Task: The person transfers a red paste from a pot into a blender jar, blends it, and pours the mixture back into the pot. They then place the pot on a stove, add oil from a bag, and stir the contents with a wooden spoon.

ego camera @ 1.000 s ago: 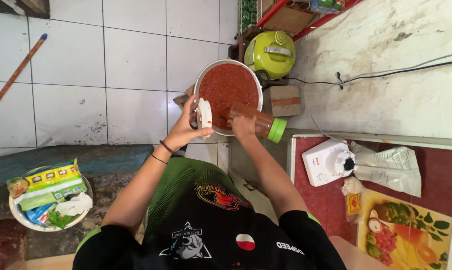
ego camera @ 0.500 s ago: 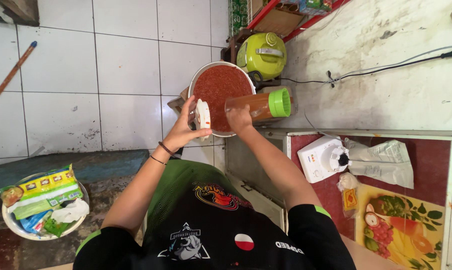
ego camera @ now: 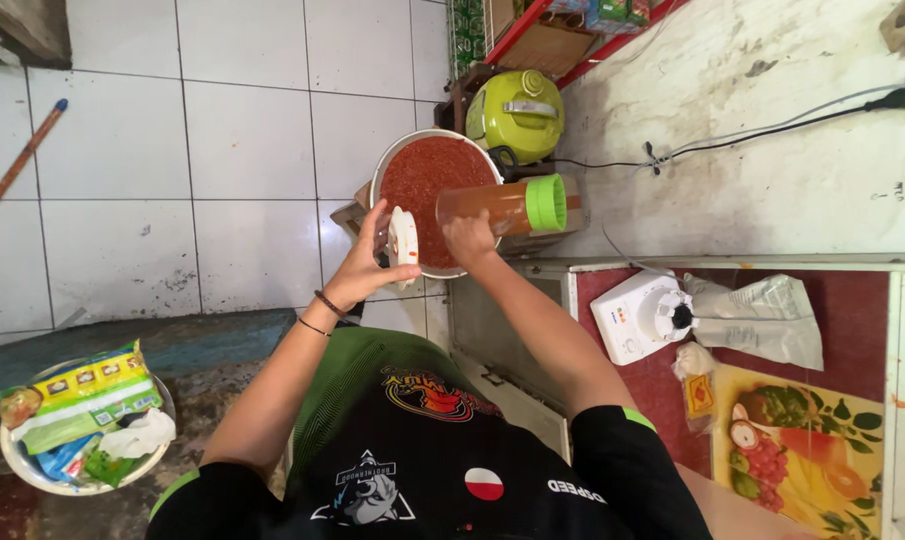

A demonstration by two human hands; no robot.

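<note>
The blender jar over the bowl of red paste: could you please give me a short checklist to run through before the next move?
1. Right hand has a firm grip on the blender jar: ok.
2. Jar lies on its side with its mouth over the bowl: ok.
3. White lid is off and held in the left hand: ok.
4. Jar fully emptied: cannot tell; its wall looks orange.
5. Bowl has room left below the rim: cannot tell; the red paste sits high.
6. Green cooker stands apart from the jar: ok.
</note>
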